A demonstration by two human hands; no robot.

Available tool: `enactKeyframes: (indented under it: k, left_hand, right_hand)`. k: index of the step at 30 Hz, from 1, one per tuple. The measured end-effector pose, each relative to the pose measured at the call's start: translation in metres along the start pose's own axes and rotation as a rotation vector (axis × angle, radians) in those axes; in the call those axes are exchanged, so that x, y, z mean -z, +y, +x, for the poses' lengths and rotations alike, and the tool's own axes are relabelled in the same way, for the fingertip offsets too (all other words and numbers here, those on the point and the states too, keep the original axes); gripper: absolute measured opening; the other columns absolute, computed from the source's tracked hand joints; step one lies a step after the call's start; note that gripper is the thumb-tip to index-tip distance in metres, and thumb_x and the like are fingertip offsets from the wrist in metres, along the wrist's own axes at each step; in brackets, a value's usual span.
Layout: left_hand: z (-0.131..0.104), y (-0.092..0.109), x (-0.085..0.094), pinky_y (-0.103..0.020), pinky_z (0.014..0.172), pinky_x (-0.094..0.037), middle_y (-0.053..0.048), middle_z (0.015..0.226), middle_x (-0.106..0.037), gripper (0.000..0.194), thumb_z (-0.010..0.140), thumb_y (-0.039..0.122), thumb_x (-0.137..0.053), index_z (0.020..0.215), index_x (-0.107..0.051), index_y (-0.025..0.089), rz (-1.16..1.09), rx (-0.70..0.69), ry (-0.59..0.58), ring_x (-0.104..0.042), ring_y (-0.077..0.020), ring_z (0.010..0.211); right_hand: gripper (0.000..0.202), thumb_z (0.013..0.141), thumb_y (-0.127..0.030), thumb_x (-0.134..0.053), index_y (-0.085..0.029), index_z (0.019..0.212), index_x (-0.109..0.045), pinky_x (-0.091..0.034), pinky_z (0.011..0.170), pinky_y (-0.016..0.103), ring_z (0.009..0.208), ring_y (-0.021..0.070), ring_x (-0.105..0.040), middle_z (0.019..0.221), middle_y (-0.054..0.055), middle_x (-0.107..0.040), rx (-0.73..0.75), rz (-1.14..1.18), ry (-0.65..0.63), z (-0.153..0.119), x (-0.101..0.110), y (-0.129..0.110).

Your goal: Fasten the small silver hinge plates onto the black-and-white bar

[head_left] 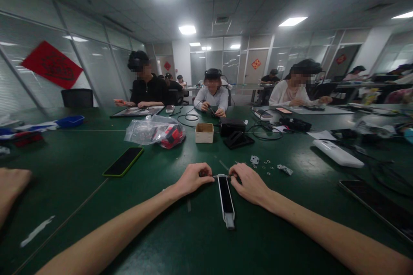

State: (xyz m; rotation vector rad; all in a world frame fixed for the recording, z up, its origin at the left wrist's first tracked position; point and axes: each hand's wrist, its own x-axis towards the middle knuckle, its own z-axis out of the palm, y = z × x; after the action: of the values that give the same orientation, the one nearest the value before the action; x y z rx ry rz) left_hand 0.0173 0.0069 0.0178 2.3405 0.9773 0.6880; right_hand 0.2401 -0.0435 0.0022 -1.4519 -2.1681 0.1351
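A narrow white-framed device with a dark face lies on the green table, its grey end toward me. At its far end, my left hand is on the left side with thumb and fingertips pinched together. Opposite it, my right hand is pinched on the right side. A thin dark piece seems to run between the fingertips across the device's top; what exactly each hand grips is too small to name. Small metal parts and rings lie just beyond my right hand.
Beyond my hands are a small open box, a plastic bag with red items and a black stand. A green-edged phone lies left, a white case right. Another person's hand rests at the left edge.
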Motion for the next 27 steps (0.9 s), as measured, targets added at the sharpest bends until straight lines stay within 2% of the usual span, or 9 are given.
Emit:
enactKeyframes:
  k: [7, 16, 27]
  left_hand:
    - [0.0006, 0.0022, 0.0009, -0.024, 0.066, -0.043, 0.001, 0.079, -0.065, 0.011, 0.077, 0.026, -0.068, 0.081, -0.065, 0.017, 0.0, -0.016, -0.007, -0.058, -0.0141, 0.073]
    - [0.0024, -0.0014, -0.0041, -0.022, 0.063, -0.041, 0.003, 0.075, -0.064, 0.011, 0.075, 0.023, -0.071, 0.08, -0.065, 0.016, -0.016, -0.034, 0.02, -0.056, -0.0127, 0.069]
    - [0.005, -0.0027, -0.0057, -0.022, 0.063, -0.042, 0.002, 0.077, -0.064, 0.013, 0.076, 0.026, -0.07, 0.082, -0.064, 0.017, 0.015, -0.034, -0.005, -0.057, -0.0131, 0.069]
  right_hand:
    - [0.015, 0.087, -0.023, -0.044, -0.019, 0.083, -0.058, -0.045, 0.067, 0.031, 0.074, 0.0173, -0.053, 0.083, 0.005, -0.058, -0.032, 0.014, -0.059, 0.0008, -0.0009, 0.0013]
    - [0.016, 0.087, -0.022, -0.042, -0.018, 0.083, -0.057, -0.044, 0.065, 0.031, 0.073, 0.0168, -0.052, 0.084, 0.006, -0.058, -0.03, 0.017, -0.073, 0.0007, 0.0012, -0.0019]
    - [0.014, 0.087, -0.021, -0.043, -0.017, 0.083, -0.056, -0.043, 0.068, 0.03, 0.075, 0.0165, -0.051, 0.084, 0.005, -0.057, -0.023, -0.005, -0.081, 0.0028, -0.0002, -0.0019]
